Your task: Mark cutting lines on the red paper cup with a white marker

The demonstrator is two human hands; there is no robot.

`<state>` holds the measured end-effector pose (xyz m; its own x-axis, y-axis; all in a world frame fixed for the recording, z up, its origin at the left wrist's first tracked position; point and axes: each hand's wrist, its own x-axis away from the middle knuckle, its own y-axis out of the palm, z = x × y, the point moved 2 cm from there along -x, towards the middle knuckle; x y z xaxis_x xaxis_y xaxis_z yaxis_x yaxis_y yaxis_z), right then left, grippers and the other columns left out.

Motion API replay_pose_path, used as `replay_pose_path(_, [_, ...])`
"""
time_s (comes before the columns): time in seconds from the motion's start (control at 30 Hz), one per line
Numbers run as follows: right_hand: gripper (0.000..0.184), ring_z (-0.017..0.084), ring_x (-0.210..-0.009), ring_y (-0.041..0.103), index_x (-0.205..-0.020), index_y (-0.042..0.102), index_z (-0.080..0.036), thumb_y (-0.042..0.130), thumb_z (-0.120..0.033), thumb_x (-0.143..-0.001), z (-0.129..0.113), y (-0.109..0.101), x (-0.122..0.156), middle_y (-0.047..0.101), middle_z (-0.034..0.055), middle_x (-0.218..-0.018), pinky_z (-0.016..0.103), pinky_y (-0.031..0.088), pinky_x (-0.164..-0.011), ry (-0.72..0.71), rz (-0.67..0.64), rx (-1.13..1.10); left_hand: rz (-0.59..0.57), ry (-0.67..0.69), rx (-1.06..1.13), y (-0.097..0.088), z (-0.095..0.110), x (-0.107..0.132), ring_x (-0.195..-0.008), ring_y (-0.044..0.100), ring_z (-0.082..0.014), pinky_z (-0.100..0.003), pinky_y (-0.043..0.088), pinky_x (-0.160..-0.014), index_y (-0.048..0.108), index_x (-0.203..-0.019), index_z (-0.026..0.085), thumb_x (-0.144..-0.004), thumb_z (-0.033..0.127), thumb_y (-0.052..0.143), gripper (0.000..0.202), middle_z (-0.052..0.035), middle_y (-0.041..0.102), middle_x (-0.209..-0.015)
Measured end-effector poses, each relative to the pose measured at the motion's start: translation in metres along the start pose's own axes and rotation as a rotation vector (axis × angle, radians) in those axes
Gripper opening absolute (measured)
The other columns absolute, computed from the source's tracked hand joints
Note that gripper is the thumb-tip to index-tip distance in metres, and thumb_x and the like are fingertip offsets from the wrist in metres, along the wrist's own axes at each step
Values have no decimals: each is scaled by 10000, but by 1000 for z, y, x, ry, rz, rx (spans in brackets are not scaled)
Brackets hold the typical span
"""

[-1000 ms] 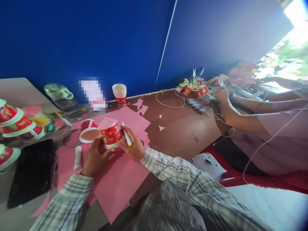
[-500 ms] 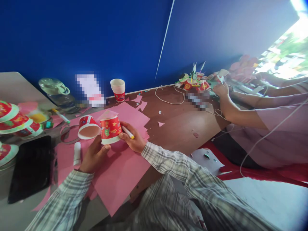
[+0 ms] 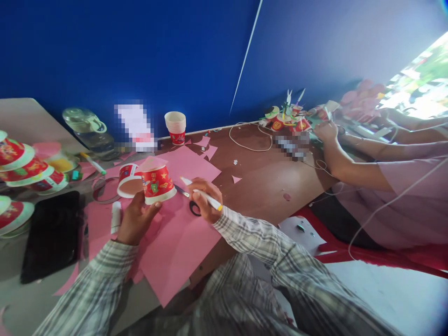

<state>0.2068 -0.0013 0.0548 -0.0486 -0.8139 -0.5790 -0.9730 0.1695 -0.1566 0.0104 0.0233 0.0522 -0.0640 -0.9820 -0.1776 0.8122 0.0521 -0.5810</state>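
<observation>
Upside down, a red paper cup (image 3: 157,183) with gold and green prints is held by its white rim in my left hand (image 3: 137,219). Pink paper (image 3: 154,163) sits on top of its base. To the right, my right hand (image 3: 206,198) is closed around a white marker (image 3: 210,198) with a yellow end, its tip pointing toward the cup. Scissors (image 3: 194,208) with black handles show between the cup and my right hand, on the pink paper sheets (image 3: 175,261). A second red cup (image 3: 129,182) lies on its side behind my left hand.
Stacked red cups (image 3: 24,168), a black tablet-like slab (image 3: 52,235) and a clear bottle (image 3: 87,133) stand left. A white stick (image 3: 116,217) lies by my left wrist. White cups (image 3: 175,127) stand by the blue wall. A co-worker's hands (image 3: 327,130) work at right near decorated cups (image 3: 289,121).
My right hand has left the cup and moved right with the marker, which now points toward the cup. The cup is tilted slightly in my left hand. The scissors have come into view.
</observation>
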Motion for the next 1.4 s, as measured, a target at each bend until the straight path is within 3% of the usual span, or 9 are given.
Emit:
replay_pose_path(0.17, [212,139,-690,594,-971,615,-179,487,-260,-822,-15,7,8,617,41,-681,401,477,-998,-305,-190,-6,-9,10,-7,3,-3,-1,-927,545,-215,-365,403,-825,514,-1050,131,-608,657,445,690,-95,593,-981])
replay_pose_path(0.23, [249,153,-808,611,-1044,584,-177,496,-243,-821,-17,10,8,644,66,-811,390,481,-1001,-242,-217,31,-3,7,5,4,-3,0,-914,546,-212,-364,408,-818,507,-1050,125,-604,658,460,697,-98,591,-972])
replay_pose_path(0.33, [353,155,-980,600,-1183,471,-153,477,-242,-842,-14,13,6,599,118,-1055,339,515,-952,7,-115,13,-3,26,-41,6,-1,0,-917,543,-218,-378,410,-816,501,-1060,125,-602,683,443,725,-103,577,-979])
replay_pose_path(0.47, [436,148,-1026,609,-1249,375,-144,492,-256,-843,-7,18,4,565,130,-1127,320,525,-966,176,-76,-81,26,37,-68,9,-2,1,-939,542,-239,-395,421,-805,482,-1082,112,-567,725,440,801,-121,558,-988])
replay_pose_path(0.77, [510,141,-1084,610,-1279,372,-126,535,-187,-800,1,20,2,590,134,-1142,321,518,-1020,237,-55,-72,-26,125,146,10,-1,4,-1003,506,-196,-370,401,-869,408,-1159,122,-663,598,459,689,-121,512,-1092])
replay_pose_path(0.93, [380,169,-1091,625,-1064,580,-111,420,-328,-796,5,19,-2,596,75,-1219,301,499,-940,235,4,-102,3,104,87,11,0,5,-882,517,-154,-360,423,-823,421,-1115,132,-647,537,505,624,-79,519,-982])
replay_pose_path(1.07, [544,130,-1096,611,-1295,370,-113,543,-198,-786,11,22,-1,579,154,-1180,307,505,-1033,262,-35,-143,37,42,115,10,5,4,-786,536,-134,-352,454,-762,445,-1019,141,-639,501,521,529,-50,523,-864])
replay_pose_path(1.27, [529,149,-1080,604,-1284,379,-119,536,-170,-781,10,24,-2,571,137,-1174,312,508,-1014,286,-97,-156,-59,45,269,11,13,2,-1068,511,-219,-395,407,-892,463,-1103,178,-623,522,533,595,-66,534,-1124])
replay_pose_path(1.4, [537,141,-1065,622,-1281,394,-103,538,-179,-769,8,24,-3,595,145,-1148,299,519,-995,271,-103,-152,-133,20,333,13,10,3,-1098,498,-233,-399,381,-923,499,-1093,189,-632,514,531,566,-36,552,-1133])
